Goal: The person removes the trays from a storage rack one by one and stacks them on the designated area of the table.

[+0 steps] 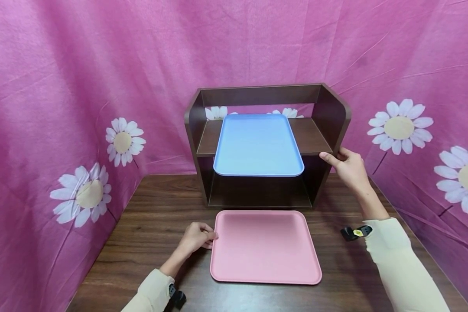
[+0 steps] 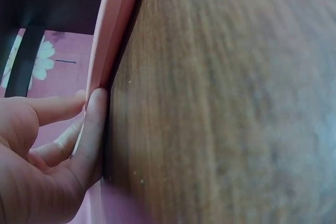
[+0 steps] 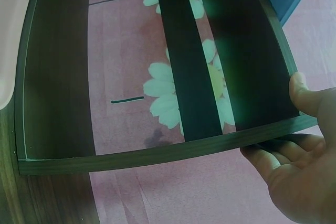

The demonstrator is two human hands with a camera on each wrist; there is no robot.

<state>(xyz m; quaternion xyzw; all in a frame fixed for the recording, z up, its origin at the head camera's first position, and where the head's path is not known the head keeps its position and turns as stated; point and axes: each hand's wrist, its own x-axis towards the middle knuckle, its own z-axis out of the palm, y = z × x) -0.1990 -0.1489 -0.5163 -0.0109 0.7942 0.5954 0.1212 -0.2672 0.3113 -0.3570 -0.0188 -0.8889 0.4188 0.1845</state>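
We see the pink tray (image 1: pixel 265 247) on the wooden table (image 1: pixel 160 208), just in front of the shelf unit (image 1: pixel 337 117). Our left hand (image 1: pixel 196 237) pinches its left rim between thumb and fingers. Our right hand (image 1: pixel 349 169) grips the right side of the shelf unit, thumb at the front edge where the middle board (image 1: pixel 312 136) meets the side wall, fingers around the outside. Of the two levels, the upper holds a blue tray (image 1: pixel 258 145), lying on the middle board with its near end jutting past the front edge. From the head view, that overhang covers part of the lower compartment (image 1: pixel 261 193). Behind and on both sides, we have a pink cloth (image 1: pixel 257 47) printed with white daisies (image 1: pixel 399 127).
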